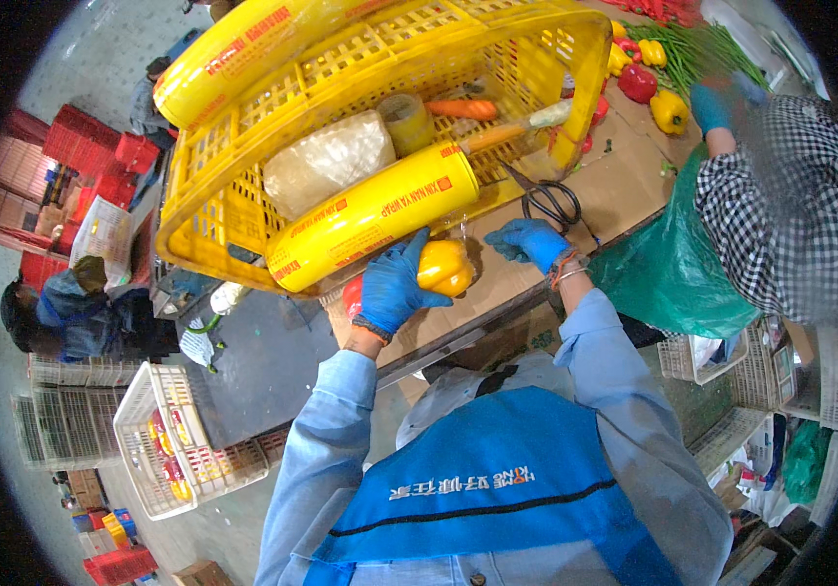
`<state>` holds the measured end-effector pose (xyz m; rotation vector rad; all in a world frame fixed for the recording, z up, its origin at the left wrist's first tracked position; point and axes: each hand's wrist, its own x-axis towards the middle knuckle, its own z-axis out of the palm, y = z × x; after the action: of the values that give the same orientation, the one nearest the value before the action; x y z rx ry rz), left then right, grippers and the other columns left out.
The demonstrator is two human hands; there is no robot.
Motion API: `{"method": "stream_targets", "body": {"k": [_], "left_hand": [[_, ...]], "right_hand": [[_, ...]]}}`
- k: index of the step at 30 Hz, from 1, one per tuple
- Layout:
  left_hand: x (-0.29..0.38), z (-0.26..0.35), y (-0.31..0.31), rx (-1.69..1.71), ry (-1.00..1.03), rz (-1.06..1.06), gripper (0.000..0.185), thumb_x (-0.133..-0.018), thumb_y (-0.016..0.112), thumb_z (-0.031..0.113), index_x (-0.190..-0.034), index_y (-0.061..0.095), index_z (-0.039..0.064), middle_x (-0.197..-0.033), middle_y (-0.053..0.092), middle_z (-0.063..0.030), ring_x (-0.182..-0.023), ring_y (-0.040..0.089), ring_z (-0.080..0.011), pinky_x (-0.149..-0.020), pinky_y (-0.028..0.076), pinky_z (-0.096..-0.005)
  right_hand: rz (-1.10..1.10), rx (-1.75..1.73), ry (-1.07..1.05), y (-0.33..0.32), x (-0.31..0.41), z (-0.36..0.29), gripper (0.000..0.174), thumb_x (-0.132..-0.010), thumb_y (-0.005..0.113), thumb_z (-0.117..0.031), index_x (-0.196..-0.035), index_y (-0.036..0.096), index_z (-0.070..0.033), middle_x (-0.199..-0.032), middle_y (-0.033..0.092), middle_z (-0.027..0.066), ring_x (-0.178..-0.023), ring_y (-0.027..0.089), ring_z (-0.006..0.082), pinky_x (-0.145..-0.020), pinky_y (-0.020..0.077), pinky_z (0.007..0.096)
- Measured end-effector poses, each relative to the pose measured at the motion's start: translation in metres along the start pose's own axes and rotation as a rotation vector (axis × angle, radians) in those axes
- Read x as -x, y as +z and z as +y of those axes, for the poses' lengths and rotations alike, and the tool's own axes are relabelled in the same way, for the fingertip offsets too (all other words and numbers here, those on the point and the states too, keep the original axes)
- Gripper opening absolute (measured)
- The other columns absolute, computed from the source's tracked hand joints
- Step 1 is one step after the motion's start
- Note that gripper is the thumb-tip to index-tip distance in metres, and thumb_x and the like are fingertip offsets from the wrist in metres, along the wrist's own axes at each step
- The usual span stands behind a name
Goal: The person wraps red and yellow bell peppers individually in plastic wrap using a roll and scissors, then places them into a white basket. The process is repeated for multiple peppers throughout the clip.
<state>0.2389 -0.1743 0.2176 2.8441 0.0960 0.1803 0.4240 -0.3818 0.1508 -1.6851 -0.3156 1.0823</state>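
Observation:
My left hand (395,284), in a blue glove, holds a yellow bell pepper (445,268); a red pepper (353,297) shows partly behind that hand. To the right is my right hand (529,244), gloved too, its fingers bent together; whether it pinches some film I cannot tell. Just above both hands, a roll of yellow-printed plastic wrap (382,212) lies along the near side of a yellow plastic crate (206,253). Black-handled scissors (552,203) rest by the crate's corner. Inside the crate are a carrot (463,110), a tape roll (406,121) and a clear plastic bag (331,161).
Another wrap roll (243,55) lies across the crate's far side. Peppers (669,111) and green beans (683,55) lie on the cardboard at right, beside a co-worker in a checked sleeve (734,205). A green bag (683,264) hangs over the edge. White crates (170,439) stand lower left.

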Motion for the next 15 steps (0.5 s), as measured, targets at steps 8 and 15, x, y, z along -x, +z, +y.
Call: {"method": "stream_targets", "body": {"k": [8,15], "left_hand": [[-0.001,0.002,-0.003,0.035,0.056,0.028,0.113,-0.056,0.090,0.053,-0.148,0.045,0.006,-0.123,0.064,-0.0227,-0.109,0.063,-0.0393,-0.095,0.049,-0.0440],[-0.001,0.009,-0.008,0.029,-0.085,-0.099,0.114,-0.056,0.094,0.046,-0.150,0.042,0.006,-0.129,0.062,-0.0227,-0.119,0.059,-0.0406,-0.104,0.045,-0.0444]], "right_hand": [[-0.105,0.153,-0.145,0.037,-0.014,-0.019,0.047,-0.098,0.061,-0.044,-0.121,0.067,-0.003,-0.097,0.073,0.0090,-0.087,0.070,0.0222,-0.081,0.0576,0.0340],[-0.065,-0.031,-0.106,0.039,-0.026,-0.001,0.036,-0.098,0.064,-0.031,-0.109,0.070,0.003,-0.094,0.073,0.0122,-0.078,0.071,0.0212,-0.069,0.0604,0.0323]]}}
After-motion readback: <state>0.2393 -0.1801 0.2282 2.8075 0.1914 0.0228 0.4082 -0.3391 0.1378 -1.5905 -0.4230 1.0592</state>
